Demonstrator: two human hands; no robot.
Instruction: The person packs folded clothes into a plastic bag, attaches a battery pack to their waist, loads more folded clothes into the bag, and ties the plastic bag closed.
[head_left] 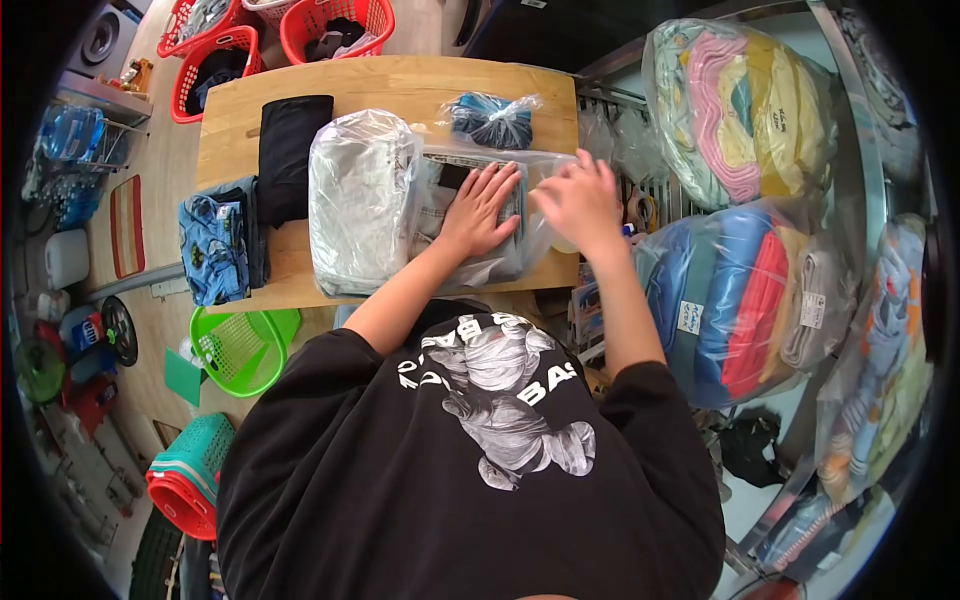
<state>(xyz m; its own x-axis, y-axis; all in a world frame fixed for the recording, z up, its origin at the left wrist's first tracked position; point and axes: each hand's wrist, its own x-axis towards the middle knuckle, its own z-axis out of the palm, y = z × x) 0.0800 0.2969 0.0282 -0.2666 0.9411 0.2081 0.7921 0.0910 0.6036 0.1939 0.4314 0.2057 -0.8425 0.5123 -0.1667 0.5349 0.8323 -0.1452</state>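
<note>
My left hand [480,213] lies flat with fingers spread on a clear plastic bag [455,262] that holds folded grey and dark clothes [428,222]. My right hand [582,208] is over the loose plastic end of this bag, at the table's right edge. Motion smears its fingers, so I cannot tell whether they grip the plastic. Left of my left hand sits a full clear bag of pale folded clothes [360,205], touching the other bag. Just beyond my hands is a small knotted bag of dark blue fabric [492,122].
Folded black cloth [292,160] and folded blue patterned clothes [215,245] lie on the wooden table [420,78]. Red laundry baskets [375,25] stand behind it, a green basket [285,350] in front at left. Large bagged bedding [740,115] fills the rack at right.
</note>
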